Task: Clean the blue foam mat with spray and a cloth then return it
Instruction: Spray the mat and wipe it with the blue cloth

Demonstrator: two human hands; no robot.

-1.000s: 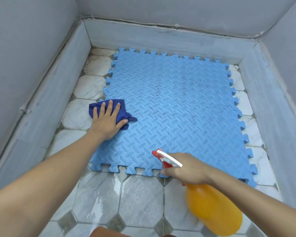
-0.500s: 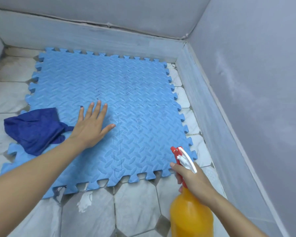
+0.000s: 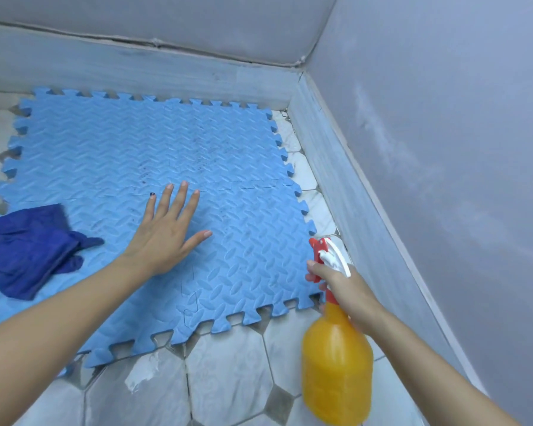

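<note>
Left hand (image 3: 170, 233) lies flat and empty, fingers spread, palm down on the blue foam mat (image 3: 130, 155) near its middle. That mat, embossed with a herringbone pattern and edged with interlocking teeth, lies flat on the tiled floor (image 3: 228, 373) in a corner, close to the grey skirting (image 3: 154, 67) at the far side and on the right; faint dark specks mark its surface beyond the fingertips. A crumpled dark blue cloth (image 3: 28, 250) rests on the mat's left part, just beside the left forearm and apart from the hand. Right hand (image 3: 345, 284) is clenched around the red neck of an orange spray bottle (image 3: 336, 361), index finger on the trigger, the red-and-white nozzle pointing toward the mat's near right corner.
</note>
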